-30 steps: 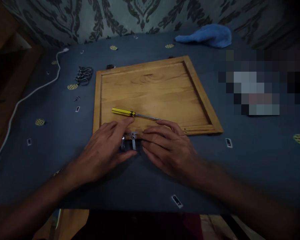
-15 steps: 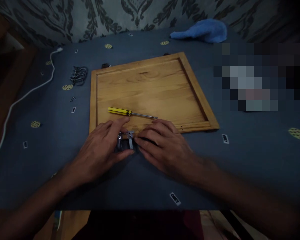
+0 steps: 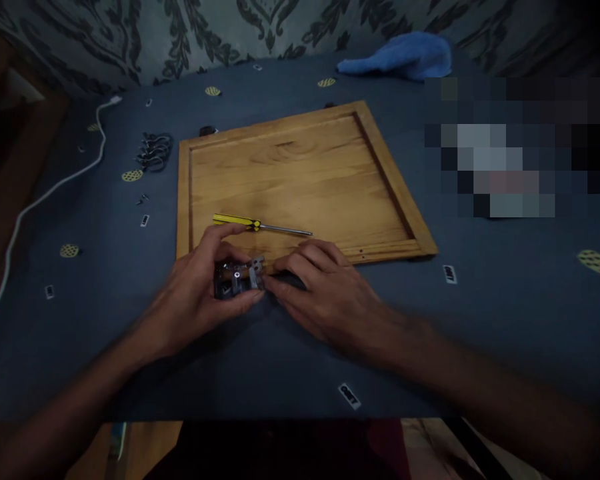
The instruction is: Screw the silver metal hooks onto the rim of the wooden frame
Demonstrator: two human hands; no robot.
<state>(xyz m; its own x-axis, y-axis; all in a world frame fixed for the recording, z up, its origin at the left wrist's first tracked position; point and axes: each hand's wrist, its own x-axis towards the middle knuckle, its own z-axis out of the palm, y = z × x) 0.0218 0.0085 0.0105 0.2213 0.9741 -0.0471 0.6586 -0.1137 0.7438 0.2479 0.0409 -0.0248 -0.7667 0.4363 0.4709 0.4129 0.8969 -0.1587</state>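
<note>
At the near edge of a framed wooden board (image 3: 300, 173), a small metal hook (image 3: 257, 270) with screw holes is held between my hands. My left hand (image 3: 195, 287) curls round it, thumb below and fingers on the board side. The fingertips of my right hand (image 3: 325, 287) close on its right side, partly hidden. Just left of it, inside the left hand's curve, a similar hook (image 3: 237, 275) shows a bright screw head on the edge. A screwdriver (image 3: 260, 225) with a yellow and black handle lies on the board above my fingers, its tip pointing right.
Several dark metal hooks (image 3: 155, 152) lie heaped left of the board, with small screws (image 3: 143, 199) nearer me. A white cable (image 3: 60, 179) runs down the left side. A blue cloth (image 3: 405, 57) lies at the back right, above a pixelated area.
My left hand has opened wider round the hooks, its index finger lifting toward the screwdriver. The loose hook has shifted slightly left and tilted. My right fingertips have followed it.
</note>
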